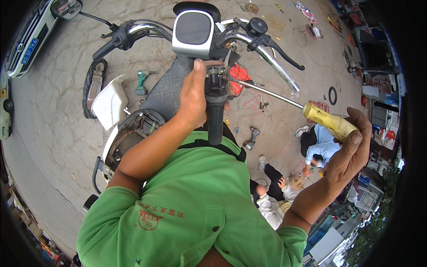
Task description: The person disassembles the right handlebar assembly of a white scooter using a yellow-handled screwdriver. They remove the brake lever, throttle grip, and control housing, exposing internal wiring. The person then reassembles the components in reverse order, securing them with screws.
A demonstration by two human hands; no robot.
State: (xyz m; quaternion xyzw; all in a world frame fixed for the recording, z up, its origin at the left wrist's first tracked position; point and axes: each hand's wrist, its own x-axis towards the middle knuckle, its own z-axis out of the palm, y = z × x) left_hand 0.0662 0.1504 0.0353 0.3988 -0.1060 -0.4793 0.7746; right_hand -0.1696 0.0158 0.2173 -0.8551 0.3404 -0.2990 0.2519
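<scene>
My left hand [193, 95] is closed on a black handlebar grip assembly [215, 118] held in front of my chest, thumb along its side, with fingers partly hidden behind it. My right hand [351, 149] grips the yellow handle of a long screwdriver [327, 119]; its steel shaft runs leftward to the metal fitting at the top of the grip assembly, where the tip is hard to make out. Just beyond are a scooter's chrome handlebar [280, 69], white-framed display [193, 31] and black textured footboard [158, 93].
Two people sit on the pavement at right, one in light blue [329, 147], one in white [271, 207]. Green drill [141, 86], grey drill [251, 138], red case [240, 78] and black tyre [332, 95] lie around. A white car [29, 40] stands at upper left; cluttered goods line the right edge.
</scene>
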